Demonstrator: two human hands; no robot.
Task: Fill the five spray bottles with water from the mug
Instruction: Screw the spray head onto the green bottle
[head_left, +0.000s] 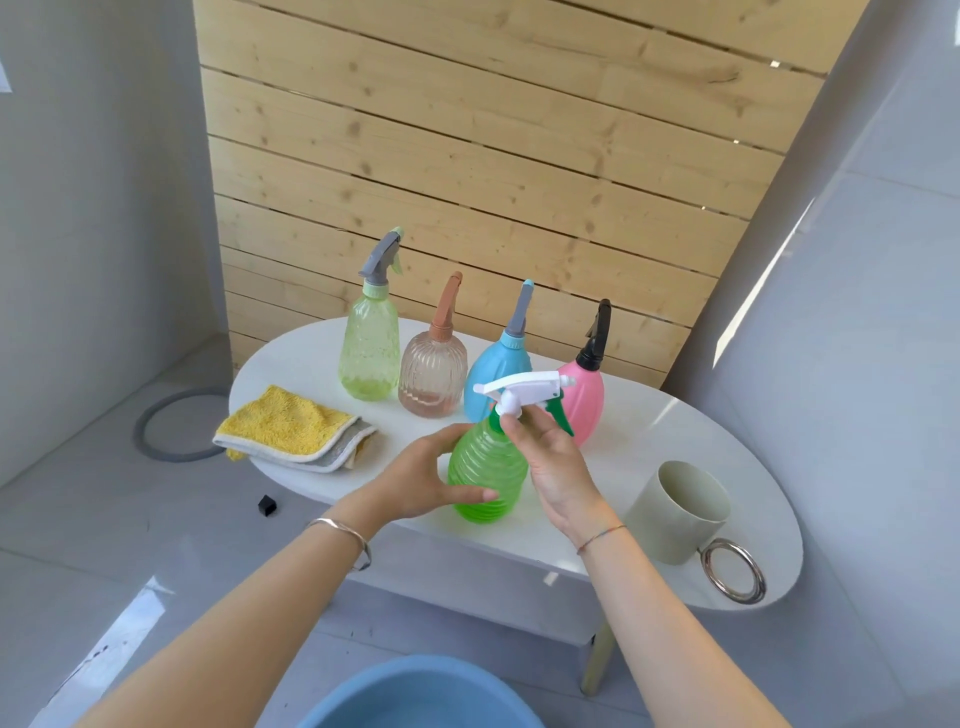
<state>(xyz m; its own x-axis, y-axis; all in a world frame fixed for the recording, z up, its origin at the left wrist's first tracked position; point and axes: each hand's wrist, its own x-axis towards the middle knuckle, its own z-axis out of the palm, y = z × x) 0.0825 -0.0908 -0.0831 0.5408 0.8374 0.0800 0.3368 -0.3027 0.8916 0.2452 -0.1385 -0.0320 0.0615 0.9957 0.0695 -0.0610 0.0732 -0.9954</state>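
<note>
Behind both hands (426, 478), green bottle (485, 467) partly hidden

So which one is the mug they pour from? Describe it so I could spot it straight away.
Start at the white oval table in front of the slatted wood wall. Go to its near right end, to the right of the person's right hand, apart from the row of spray bottles. The mug is the pale grey-green cylinder with an open top; unlike the bottles it has no spray head, and a shiny metal ring handle.
</note>
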